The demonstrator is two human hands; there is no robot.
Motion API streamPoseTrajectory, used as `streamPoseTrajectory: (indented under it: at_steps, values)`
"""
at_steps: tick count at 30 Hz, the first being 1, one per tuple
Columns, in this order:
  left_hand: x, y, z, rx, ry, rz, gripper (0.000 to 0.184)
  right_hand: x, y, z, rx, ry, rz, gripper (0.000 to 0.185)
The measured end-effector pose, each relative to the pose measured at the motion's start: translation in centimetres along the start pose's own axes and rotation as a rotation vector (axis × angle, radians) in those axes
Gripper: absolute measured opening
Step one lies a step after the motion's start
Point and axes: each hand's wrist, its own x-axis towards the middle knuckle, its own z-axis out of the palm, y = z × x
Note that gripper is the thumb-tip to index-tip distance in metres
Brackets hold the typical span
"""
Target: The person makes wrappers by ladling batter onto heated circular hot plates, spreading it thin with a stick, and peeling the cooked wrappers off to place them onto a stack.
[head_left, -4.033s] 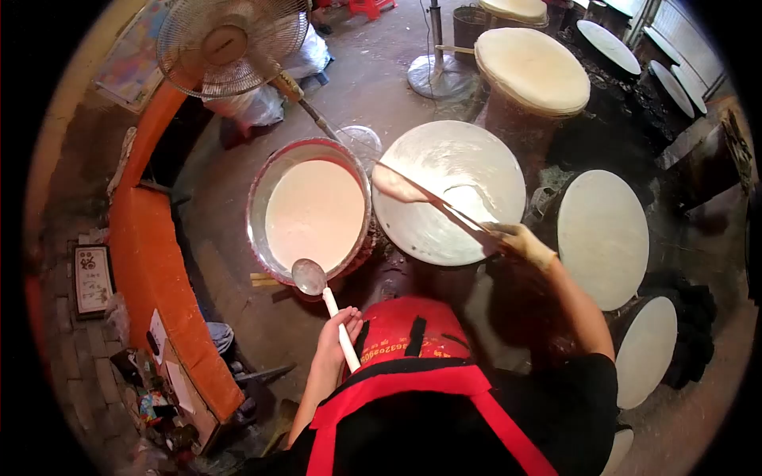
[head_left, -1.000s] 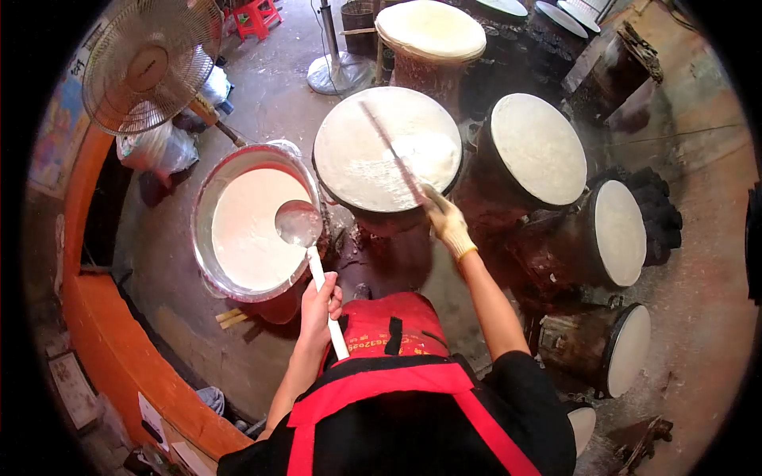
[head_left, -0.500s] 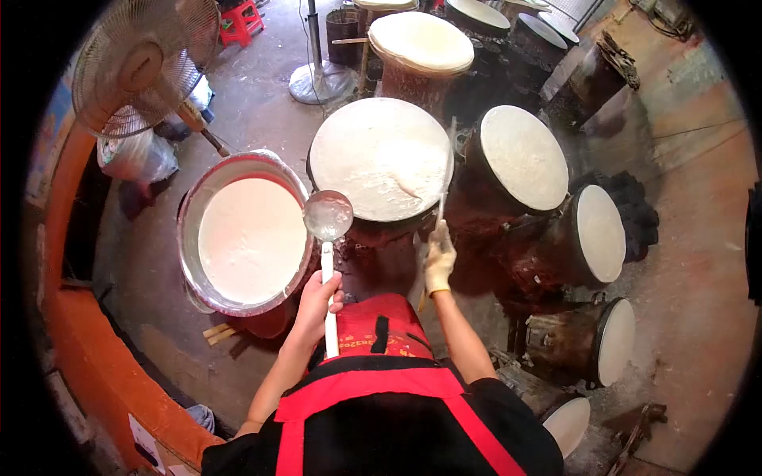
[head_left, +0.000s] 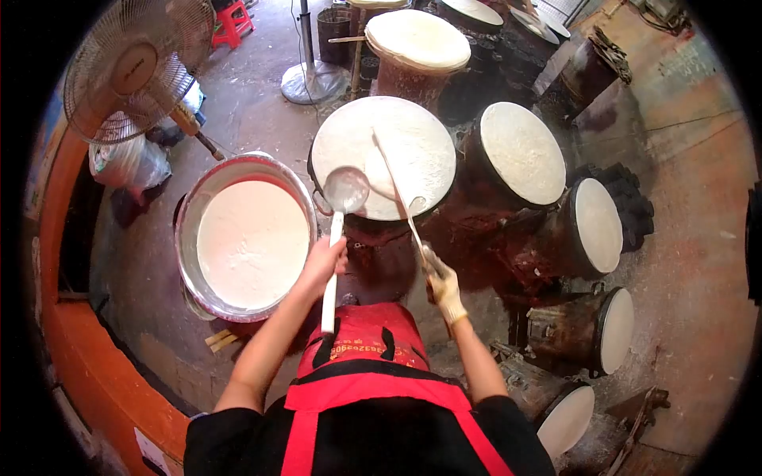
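One white-coated round pan (head_left: 421, 147) at the middle of the work

The pan has a dark rim, and its pale layer looks slightly rough. In front of it and to the left, on the person's side, the bare left hand (head_left: 325, 260) has its fingers wrapped around a long ladle (head_left: 347, 189) with a round metal bowl and a straight white handle. The bowl shows against the front-left part of the pan; whether it touches the coating, I cannot tell. The handle slopes away from the pan, back toward the person's red apron (head_left: 365, 337).

In front of the pan and to the right, the right hand (head_left: 442, 285), in a cream knitted glove, is curled around one end of a thin, pale, slightly curved stick (head_left: 389, 163). The stick reaches across the pan, its far tip over the upper middle; contact with the surface cannot be made out.

Just left of the pan stands a deep, round metal pot (head_left: 189, 262) holding smooth, creamy white liquid (head_left: 252, 242). Two strips of pale wood (head_left: 221, 340) lie on the floor, left and forward of the pan.

Right of the pan is a dark drum with a pale round top (head_left: 522, 153). Beyond the pan rises a stack of thin, cream-coloured round sheets (head_left: 417, 40); far to its left is a grey fan (head_left: 135, 70) with a wire cage.
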Motion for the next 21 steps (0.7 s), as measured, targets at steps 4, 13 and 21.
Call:
streamPoseTrajectory:
  at_steps: [4, 13, 21]
  values:
    - [7.5, 1.2, 0.1, 0.156, 0.005, 0.066, 0.012, -3.1, 1.6, 2.3, 0.008, 0.291, -0.138, 0.040]
    - [7.4, 4.4, 5.5, -0.269, -0.080, -0.100, 0.012, -0.5, 1.0, 9.5, 0.567, 0.008, 0.266, 0.040]
    - [-0.9, 10.3, -1.4, -0.457, -0.294, -0.305, 0.009, 1.1, -0.2, 5.8, -0.094, 0.269, -0.147, 0.039]
